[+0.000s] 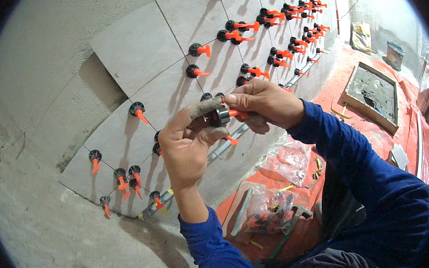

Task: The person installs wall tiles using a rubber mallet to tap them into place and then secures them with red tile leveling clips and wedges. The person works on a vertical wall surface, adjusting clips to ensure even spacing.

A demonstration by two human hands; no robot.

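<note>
In front of the tiled wall, my left hand (pixel 187 143) has its fingers curled round a tile leveler (pixel 221 116) with a black round cap and an orange handle. My right hand (pixel 270 104) meets it from the right, thumb and fingers closed at the leveler, a small red tip showing by the thumb. Whether a second leveler sits in my palms is hidden. Behind my hands, large light grey tiles (pixel 132 55) cover the wall. Several more levelers (pixel 137 110) stick out from their joints, black caps against the tile faces.
A metal rail (pixel 154 203) runs along the tiles' lower edge. Below, a plastic bag of levelers (pixel 271 212) lies on red sheeting (pixel 333 109), with another clear bag (pixel 289 161) nearby. At the right stand a mortar trough (pixel 371 93), a bucket (pixel 394 54) and a sack (pixel 361 37).
</note>
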